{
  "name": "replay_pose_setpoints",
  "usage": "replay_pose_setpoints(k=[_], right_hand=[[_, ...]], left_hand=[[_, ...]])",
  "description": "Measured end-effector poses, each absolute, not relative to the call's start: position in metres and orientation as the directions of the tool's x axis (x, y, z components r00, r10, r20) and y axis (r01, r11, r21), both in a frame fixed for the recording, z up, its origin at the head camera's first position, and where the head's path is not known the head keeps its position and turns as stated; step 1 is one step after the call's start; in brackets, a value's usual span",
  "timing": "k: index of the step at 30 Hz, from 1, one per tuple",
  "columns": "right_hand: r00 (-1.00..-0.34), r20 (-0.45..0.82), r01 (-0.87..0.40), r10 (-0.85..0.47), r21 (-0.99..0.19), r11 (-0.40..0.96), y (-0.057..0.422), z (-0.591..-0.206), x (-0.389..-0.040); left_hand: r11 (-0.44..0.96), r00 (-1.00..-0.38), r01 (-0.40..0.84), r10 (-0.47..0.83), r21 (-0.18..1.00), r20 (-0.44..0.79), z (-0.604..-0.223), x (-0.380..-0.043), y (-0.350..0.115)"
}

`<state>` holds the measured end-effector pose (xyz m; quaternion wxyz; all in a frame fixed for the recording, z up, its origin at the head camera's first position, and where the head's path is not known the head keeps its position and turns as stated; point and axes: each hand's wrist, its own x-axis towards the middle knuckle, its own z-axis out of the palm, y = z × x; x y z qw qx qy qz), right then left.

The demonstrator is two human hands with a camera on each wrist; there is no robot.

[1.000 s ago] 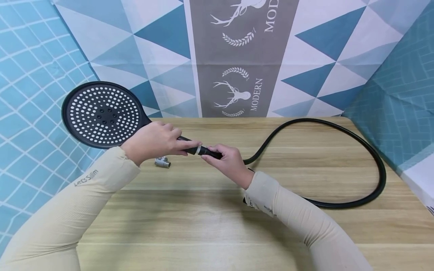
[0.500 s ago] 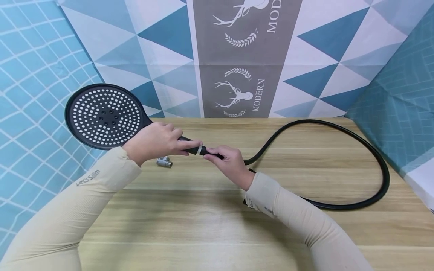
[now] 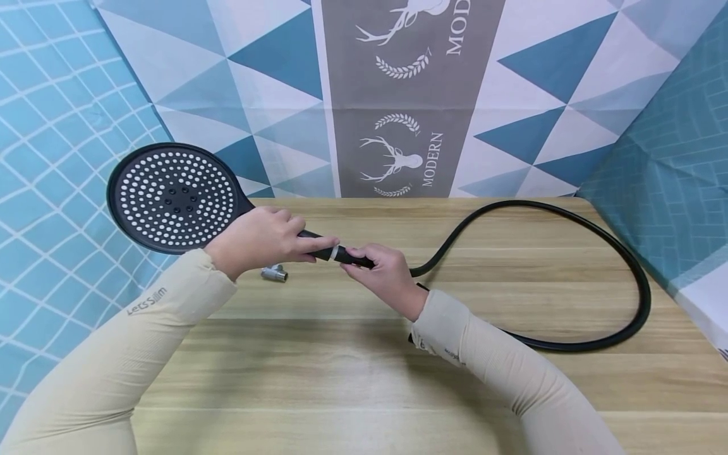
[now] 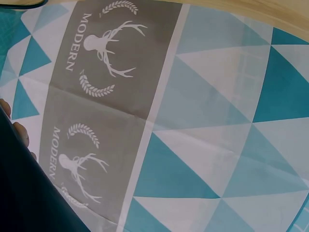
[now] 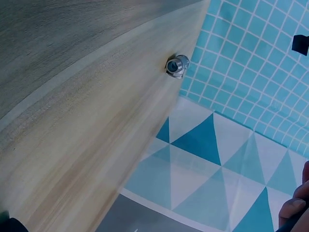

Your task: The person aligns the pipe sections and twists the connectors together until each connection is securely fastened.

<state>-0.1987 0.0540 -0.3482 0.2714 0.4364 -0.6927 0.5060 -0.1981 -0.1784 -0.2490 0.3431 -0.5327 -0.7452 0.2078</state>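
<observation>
A round black hand shower (image 3: 173, 197) with pale nozzles is held up at the left in the head view, its face toward me. My left hand (image 3: 267, 237) grips its handle, forefinger stretched along it toward a pale ring near the handle's end. My right hand (image 3: 383, 275) pinches the black hose connector (image 3: 347, 256) at that end, thumb on top. From there a black shower hose (image 3: 625, 249) runs right in a wide loop on the table. Right-hand fingers (image 5: 292, 208) show at the right wrist view's edge; a dark shape fills the left wrist view's lower left corner.
A small chrome fitting (image 3: 275, 272) lies on the wooden table (image 3: 341, 404), behind the left hand. Another black piece (image 3: 422, 287) shows partly beside the right wrist, mostly hidden by the sleeve. Patterned sheets (image 3: 398, 95) stand at the back and both sides.
My right thumb and fingers have shifted slightly on the hose connector. The left hand keeps its grip on the hand shower, and the view has moved very little.
</observation>
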Motion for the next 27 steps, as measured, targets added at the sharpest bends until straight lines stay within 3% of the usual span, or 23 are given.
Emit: replay_pose_setpoints(k=[17, 27], right_hand=[[-0.539, 0.764, -0.839, -0.356, -0.525, 0.144, 0.0554, -0.3476, -0.1965], [-0.439, 0.807, -0.895, -0.395, -0.354, 0.27, 0.0565, -0.3512, -0.2009]], left_hand=[[0.335, -0.181, 0.647, 0.94, -0.685, 0.289, -0.2498, -0.1981, -0.179], [0.343, -0.18, 0.662, 0.936, -0.667, 0.303, -0.2507, -0.1993, -0.1791]])
